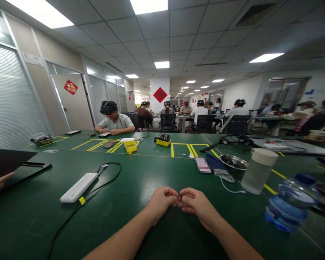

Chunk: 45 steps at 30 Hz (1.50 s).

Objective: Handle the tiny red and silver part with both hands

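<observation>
Convergent forearms [121, 236], left hand [162, 203] beside right hand [199, 206] (both curled)

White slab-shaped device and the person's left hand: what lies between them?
In the head view, a black cable runs close beside the white device; then green tabletop shows up to the left hand.

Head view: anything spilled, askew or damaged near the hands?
Nothing looks spilled or damaged. The cup stands with its lid on. Only the black cable, loosely looped beside the power bank, looks untidy; the left hand and right hand are clear of it.
</observation>
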Available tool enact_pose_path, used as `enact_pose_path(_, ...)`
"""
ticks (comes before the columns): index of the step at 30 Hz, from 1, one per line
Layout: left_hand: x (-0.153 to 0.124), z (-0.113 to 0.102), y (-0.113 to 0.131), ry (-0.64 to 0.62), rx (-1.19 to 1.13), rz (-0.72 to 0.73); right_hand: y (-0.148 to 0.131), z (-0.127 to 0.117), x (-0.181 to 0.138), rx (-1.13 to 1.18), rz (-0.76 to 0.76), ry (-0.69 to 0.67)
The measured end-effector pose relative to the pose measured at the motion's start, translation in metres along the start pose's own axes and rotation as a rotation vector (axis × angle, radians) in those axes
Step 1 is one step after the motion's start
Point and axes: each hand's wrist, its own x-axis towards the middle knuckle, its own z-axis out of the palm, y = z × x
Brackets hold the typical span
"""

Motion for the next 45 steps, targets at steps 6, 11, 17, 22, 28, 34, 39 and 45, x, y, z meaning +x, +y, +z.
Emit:
enact_pose_path(6, -0.0012, -0.0002, 0.0016, 0.059, 0.099, 0.006, 0.002, -0.0018, -0.0002, 0.006, -0.017, -0.007)
enact_pose_path(11, -0.0012, 0.0005, 0.0023, 0.037, 0.043, 0.002, 0.0, -0.0009, -0.0013, 0.062, -0.017, -0.017)
enact_pose_path(17, -0.0011, -0.0007, 0.0019, 0.005, 0.012, 0.016, -0.0028, 0.0003, -0.0026, 0.002, -0.015, -0.002)
enact_pose_path(22, 0.0004, -0.0014, -0.0008, 0.0, -0.006, -0.008, 0.0006, -0.0015, -0.0001, 0.028, -0.021, -0.012)
enact_pose_path(28, 0.0017, -0.0023, -0.0035, -0.003, -0.023, 0.011, -0.0007, -0.0003, -0.0011, 0.021, -0.012, 0.001)
enact_pose_path(34, 0.0005, -0.0013, 0.0, 0.064, 0.063, -0.022, -0.0001, -0.0003, 0.0, 0.027, -0.02, 0.018)
enact_pose_path(39, 0.0003, -0.0012, -0.0001, 0.064, 0.081, -0.018, 0.002, -0.003, 0.002, 0.067, -0.018, 0.007)
enact_pose_path(45, 0.0012, -0.0024, -0.0038, 0.037, 0.057, -0.001, 0.0001, -0.0022, 0.0002, 0.071, -0.004, -0.013)
